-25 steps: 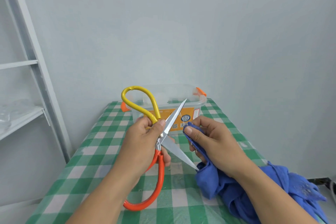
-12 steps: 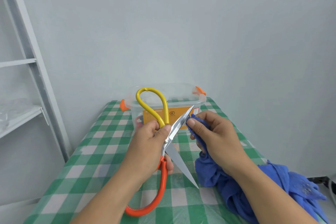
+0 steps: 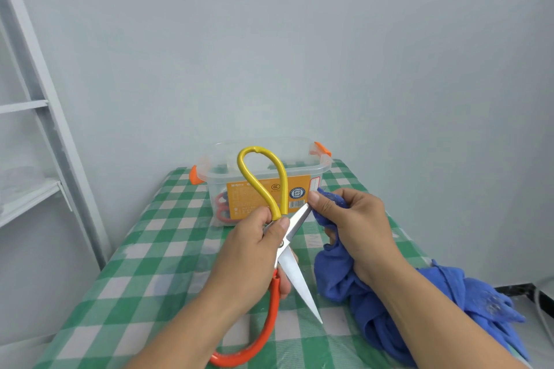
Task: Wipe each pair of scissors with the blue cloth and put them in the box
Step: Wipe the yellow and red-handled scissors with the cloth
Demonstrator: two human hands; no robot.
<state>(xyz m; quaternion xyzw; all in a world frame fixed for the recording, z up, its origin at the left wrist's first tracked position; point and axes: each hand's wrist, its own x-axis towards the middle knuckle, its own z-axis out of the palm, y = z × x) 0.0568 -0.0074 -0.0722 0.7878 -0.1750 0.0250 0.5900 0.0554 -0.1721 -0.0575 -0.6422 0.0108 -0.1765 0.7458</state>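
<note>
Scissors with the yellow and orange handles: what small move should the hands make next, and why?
Probably draw the blue cloth along the upper blade toward the pivot. The right hand pinches the cloth at that blade's tip, while the left hand grips the scissors open near the pivot, so a stroke down it seems due.

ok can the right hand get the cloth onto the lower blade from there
Probably yes: the right hand pinches the blue cloth at the tip of the upper blade, and the scissors are spread, leaving the lower blade bare right beside it.
</note>
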